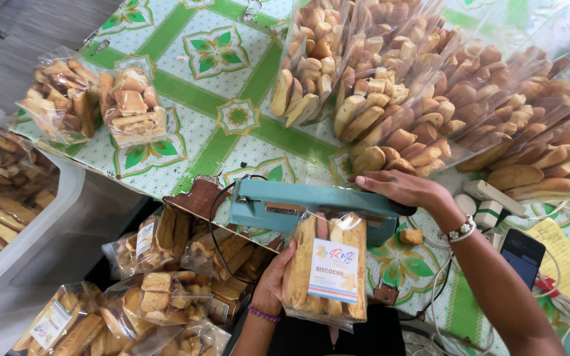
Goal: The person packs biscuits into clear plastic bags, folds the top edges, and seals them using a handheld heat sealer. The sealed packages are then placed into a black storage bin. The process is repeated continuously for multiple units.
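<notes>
Left hand: the left hand [273, 280] is clamped on the side of a clear plastic bag of long toasted biscuit slices with a white printed label [328, 267], fingers wrapped on its left edge.
Right hand: the right hand [407, 191] lies flat, fingers together, pressing on the arm of a teal metal bar sealer [298, 204]; a bead bracelet [462, 231] sits on its wrist.
Labelled bag: upright in front of the worktop edge, its top mouth caught in the sealer, which stands at the near edge of the green-and-white patterned worktop [219, 79].
Sealer cable: a black cord [214, 221] loops from the sealer's left end.
Worktop, far right: large clear bags of loose biscuit slices [443, 92], lying on their sides.
Worktop, left: two small filled clear bags [94, 99], just beside each other.
Grey plastic bin [47, 224]: left of the worktop, holding filled biscuit bags.
Below the worktop edge: a heap of sealed labelled bags [153, 290].
Worktop, right: a dark phone [521, 254] beside a yellow paper note [562, 254].
</notes>
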